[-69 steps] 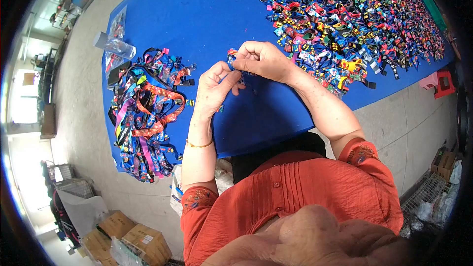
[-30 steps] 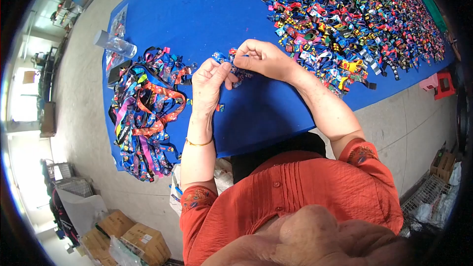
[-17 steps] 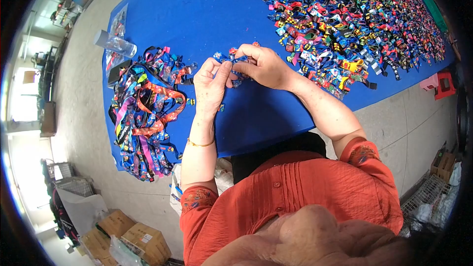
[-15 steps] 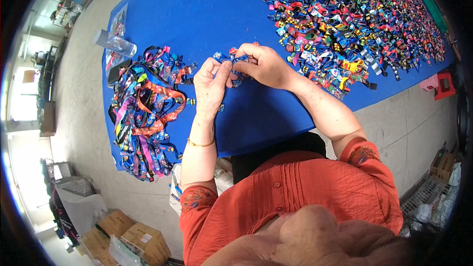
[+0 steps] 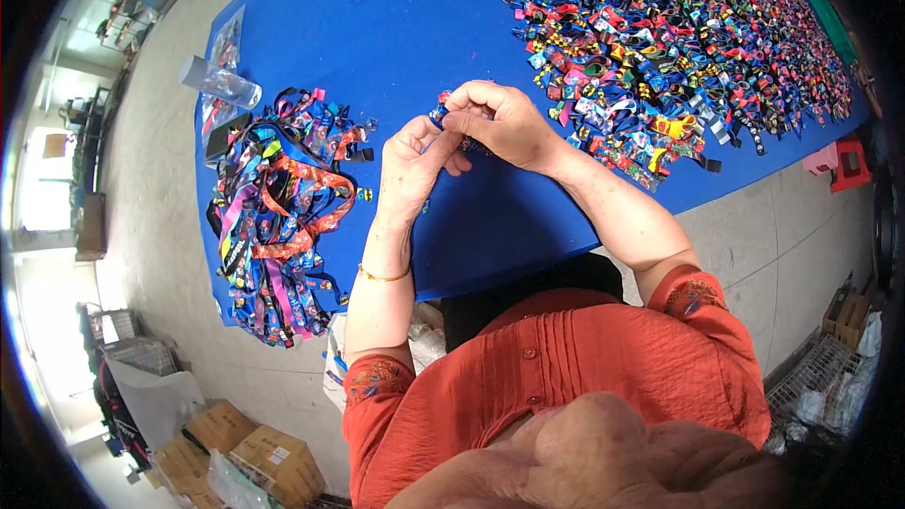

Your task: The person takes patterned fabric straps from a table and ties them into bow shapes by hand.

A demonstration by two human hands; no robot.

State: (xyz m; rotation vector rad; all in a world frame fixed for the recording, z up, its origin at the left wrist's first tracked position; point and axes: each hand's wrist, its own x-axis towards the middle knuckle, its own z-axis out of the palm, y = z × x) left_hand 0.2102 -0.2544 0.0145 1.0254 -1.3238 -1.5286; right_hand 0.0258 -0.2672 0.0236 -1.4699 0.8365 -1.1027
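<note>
My left hand (image 5: 411, 165) and my right hand (image 5: 514, 132) meet over the front part of the blue-covered table (image 5: 377, 19). Both are closed, fingertips together, on a small blue printed lanyard (image 5: 437, 113) with a bit of red. Most of it is hidden by the fingers. Left of my left hand lies a heap of long printed lanyards (image 5: 292, 226) in blue, orange, purple and black. To the right of my right hand, many folded lanyards (image 5: 650, 47) in mixed colours are laid out in dense rows.
A clear bottle-like cylinder (image 5: 222, 83) lies on a plastic bag at the table's left edge. Cardboard boxes (image 5: 273, 462) stand on the floor at lower left. A red stool (image 5: 851, 165) is beyond the table's right side, with wire baskets (image 5: 818, 377) lower down.
My left hand has shifted slightly right and drawn closer against my right hand. Less of the blue lanyard shows between the fingers now. The heap and the rows have not moved.
</note>
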